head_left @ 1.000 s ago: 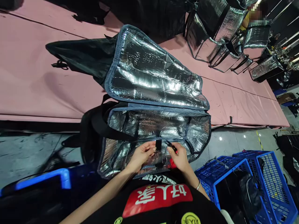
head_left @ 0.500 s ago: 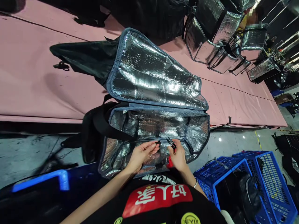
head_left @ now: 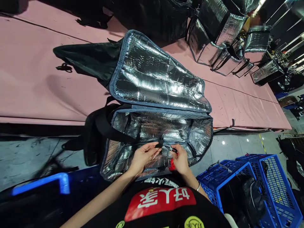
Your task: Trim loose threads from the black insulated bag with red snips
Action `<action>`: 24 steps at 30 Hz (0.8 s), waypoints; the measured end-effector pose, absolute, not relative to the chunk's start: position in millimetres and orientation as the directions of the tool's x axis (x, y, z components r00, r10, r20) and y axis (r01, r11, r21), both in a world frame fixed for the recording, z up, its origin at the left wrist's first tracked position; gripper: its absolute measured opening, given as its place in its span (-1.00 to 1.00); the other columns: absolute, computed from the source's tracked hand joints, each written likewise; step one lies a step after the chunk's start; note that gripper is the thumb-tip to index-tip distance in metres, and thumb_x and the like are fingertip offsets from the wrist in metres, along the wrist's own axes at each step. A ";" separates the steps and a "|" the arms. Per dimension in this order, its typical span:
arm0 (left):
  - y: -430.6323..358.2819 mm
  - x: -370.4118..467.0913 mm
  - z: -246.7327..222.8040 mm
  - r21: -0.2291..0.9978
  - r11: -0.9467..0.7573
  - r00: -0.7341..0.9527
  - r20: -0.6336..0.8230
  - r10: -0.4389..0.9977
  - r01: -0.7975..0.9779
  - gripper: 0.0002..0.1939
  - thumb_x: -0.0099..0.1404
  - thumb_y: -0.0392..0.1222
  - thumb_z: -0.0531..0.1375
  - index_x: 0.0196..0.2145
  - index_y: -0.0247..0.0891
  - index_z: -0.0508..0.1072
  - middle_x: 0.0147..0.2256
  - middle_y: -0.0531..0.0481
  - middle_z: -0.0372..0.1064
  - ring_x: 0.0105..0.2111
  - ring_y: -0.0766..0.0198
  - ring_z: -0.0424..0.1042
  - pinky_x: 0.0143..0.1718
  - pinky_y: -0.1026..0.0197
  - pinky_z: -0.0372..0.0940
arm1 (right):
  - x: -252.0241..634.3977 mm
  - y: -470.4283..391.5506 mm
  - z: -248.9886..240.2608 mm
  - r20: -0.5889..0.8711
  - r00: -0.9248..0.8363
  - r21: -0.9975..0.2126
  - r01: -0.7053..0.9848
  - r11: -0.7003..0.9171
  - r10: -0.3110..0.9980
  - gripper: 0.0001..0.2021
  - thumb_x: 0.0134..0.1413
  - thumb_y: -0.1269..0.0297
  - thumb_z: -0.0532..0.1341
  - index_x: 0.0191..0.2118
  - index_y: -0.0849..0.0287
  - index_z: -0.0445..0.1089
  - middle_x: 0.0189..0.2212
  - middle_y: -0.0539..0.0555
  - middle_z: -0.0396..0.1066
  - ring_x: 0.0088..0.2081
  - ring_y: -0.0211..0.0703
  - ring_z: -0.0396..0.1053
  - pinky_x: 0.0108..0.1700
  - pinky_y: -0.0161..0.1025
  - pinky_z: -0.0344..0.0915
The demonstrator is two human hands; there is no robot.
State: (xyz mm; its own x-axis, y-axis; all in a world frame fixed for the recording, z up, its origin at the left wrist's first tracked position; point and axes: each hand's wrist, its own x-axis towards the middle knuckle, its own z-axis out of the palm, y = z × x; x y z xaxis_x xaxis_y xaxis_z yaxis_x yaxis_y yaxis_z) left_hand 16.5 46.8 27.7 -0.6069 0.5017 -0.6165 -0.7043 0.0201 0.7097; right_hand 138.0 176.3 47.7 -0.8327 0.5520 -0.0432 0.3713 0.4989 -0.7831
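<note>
A large insulated bag with a silver foil lining hangs over the edge of the pink table, its lid folded back onto the table. My left hand pinches a short black strap at the bag's near rim. My right hand grips small red-handled snips, whose black tips point at the strap.
Two blue plastic crates stand on the floor at the right, one holding dark fabric. Several more foil bags lie at the far end of the table, near another person. A blue bar sits low on the left.
My right hand has brought the snips left, closer to the strap. My left hand has shifted slightly and keeps its pinch on the strap.
</note>
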 end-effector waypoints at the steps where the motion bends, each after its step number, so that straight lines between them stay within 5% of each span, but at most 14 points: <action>1: 47.2 16.5 27.7 0.712 0.029 -0.606 -0.617 0.501 -0.701 -0.47 -0.19 0.01 0.44 -0.29 -0.28 0.44 -0.40 -0.03 0.49 -0.39 0.23 0.50 -0.37 0.26 0.42 | 138.1 176.2 47.6 -0.040 -0.833 -0.782 0.370 0.502 0.551 -0.79 0.10 0.41 0.10 -0.14 0.15 0.37 -0.27 0.09 0.45 -0.21 -0.06 0.40 -0.11 -0.15 0.32; 6: 47.3 16.0 29.6 0.735 0.104 -0.573 -0.601 0.557 -0.670 -0.56 -0.10 0.13 0.38 -0.54 -0.28 0.34 -0.64 0.10 0.32 -0.67 0.39 0.28 -0.64 0.36 0.19 | 137.5 174.7 46.6 -0.037 -0.843 -0.774 0.364 0.518 0.536 -0.77 0.10 0.42 0.11 -0.11 0.15 0.37 -0.24 0.10 0.44 -0.20 -0.06 0.41 -0.12 -0.15 0.33; 12: 46.6 15.3 32.1 0.780 0.179 -0.561 -0.570 0.601 -0.600 -0.56 -0.10 0.11 0.36 -0.64 -0.26 0.27 -0.76 0.19 0.10 -0.77 0.48 0.03 -0.74 0.41 -0.10 | 133.6 173.5 48.2 -0.057 -0.857 -0.768 0.365 0.525 0.512 -0.74 0.09 0.45 0.13 -0.08 0.15 0.37 -0.22 0.12 0.42 -0.21 -0.06 0.42 -0.14 -0.14 0.33; 19: 46.9 12.8 32.8 0.783 0.205 -0.543 -0.570 0.616 -0.588 -0.57 -0.14 0.09 0.37 -0.62 -0.25 0.27 -0.78 0.21 0.06 -0.77 0.47 0.01 -0.74 0.42 -0.09 | 125.7 172.1 51.1 -0.099 -0.860 -0.806 0.364 0.467 0.500 -0.74 0.10 0.44 0.14 -0.07 0.12 0.37 -0.19 0.12 0.42 -0.17 -0.03 0.39 -0.06 -0.07 0.30; 24: 47.4 13.2 28.3 0.753 0.182 -0.560 -0.607 0.565 -0.633 -0.56 -0.12 0.13 0.35 -0.49 -0.22 0.29 -0.63 0.13 0.33 -0.71 0.39 0.22 -0.68 0.37 0.13 | 123.1 169.6 57.0 -0.132 -0.883 -0.895 0.301 0.328 0.451 -0.78 0.12 0.30 0.19 -0.09 0.14 0.36 -0.25 0.07 0.45 -0.21 -0.14 0.41 -0.11 -0.19 0.34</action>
State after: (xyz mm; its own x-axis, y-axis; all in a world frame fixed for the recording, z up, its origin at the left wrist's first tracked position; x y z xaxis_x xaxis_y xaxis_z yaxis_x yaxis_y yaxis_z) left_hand 13.2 47.4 28.3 -0.5595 0.5646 -0.6068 -0.6329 0.1818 0.7526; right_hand 123.1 169.6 57.0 -0.8829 0.4507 -0.1321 0.3014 0.3281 -0.8953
